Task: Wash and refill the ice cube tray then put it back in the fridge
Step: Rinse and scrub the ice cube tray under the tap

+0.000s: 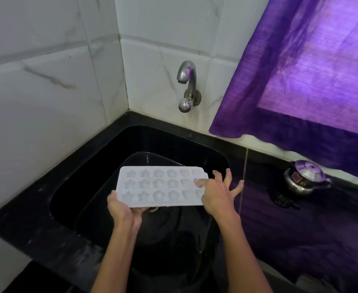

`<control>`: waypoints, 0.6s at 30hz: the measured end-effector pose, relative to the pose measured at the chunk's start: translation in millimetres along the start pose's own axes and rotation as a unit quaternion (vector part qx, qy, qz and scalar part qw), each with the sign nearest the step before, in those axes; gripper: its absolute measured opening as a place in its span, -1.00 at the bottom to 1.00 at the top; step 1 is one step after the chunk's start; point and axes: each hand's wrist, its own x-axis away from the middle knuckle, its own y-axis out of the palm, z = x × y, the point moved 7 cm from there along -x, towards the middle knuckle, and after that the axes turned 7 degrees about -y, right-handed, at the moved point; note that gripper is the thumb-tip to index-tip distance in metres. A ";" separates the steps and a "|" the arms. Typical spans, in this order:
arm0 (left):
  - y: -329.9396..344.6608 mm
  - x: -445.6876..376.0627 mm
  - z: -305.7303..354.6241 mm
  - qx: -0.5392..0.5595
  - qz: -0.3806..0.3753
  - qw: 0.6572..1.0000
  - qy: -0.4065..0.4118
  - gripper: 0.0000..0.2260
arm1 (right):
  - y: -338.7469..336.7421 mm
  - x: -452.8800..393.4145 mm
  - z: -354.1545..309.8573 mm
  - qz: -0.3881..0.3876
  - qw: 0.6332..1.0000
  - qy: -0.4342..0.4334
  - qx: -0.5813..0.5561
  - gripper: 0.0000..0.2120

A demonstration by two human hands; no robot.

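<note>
The ice cube tray (161,186) is a pale, matte, rectangular mould with three rows of star- and flower-shaped cavities; it is held level above the sink (102,166), between the two hands. The left hand (124,210) grips the tray's near left corner, thumb on the top face and fingers curled underneath, where they are hidden. The right hand (218,194) is at the tray's right end, fingers spread, with one fingertip pressing into a cavity of the middle row; the other fingers fan out beyond the tray's edge and hold nothing. The hand covers the tray's right edge, and the outermost cavities are hard to make out. The sink is a glossy black basin with rounded corners, recessed in a black stone bench (36,218); its drain is mostly concealed below the tray. Beyond the hands, a curved metal tap (187,81) projects from white marbled wall tiles (47,70). Right of the right hand, a polished steel pressure cooker (306,177) stands on the bench under a purple woven curtain (300,70). Whether the cavities contain water cannot be determined.
</note>
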 end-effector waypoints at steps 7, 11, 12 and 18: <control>0.4 24.5 -8.7 0.009 0.010 1.000 0.018 -0.56 | -12.3 11.7 9.6 0.027 0.999 -0.020 0.000 -0.39; -5.3 33.7 -12.3 0.025 0.026 0.999 0.030 -0.56 | -9.9 12.5 7.0 0.034 0.998 -0.055 0.013 -0.41; -6.0 35.1 -13.1 0.027 0.028 0.999 0.030 -0.56 | -9.2 12.5 7.3 0.032 0.998 -0.059 0.017 -0.43; 4.3 41.6 -13.3 0.016 0.027 0.999 0.045 -0.56 | -13.2 10.1 12.7 0.028 0.998 -0.050 0.010 -0.54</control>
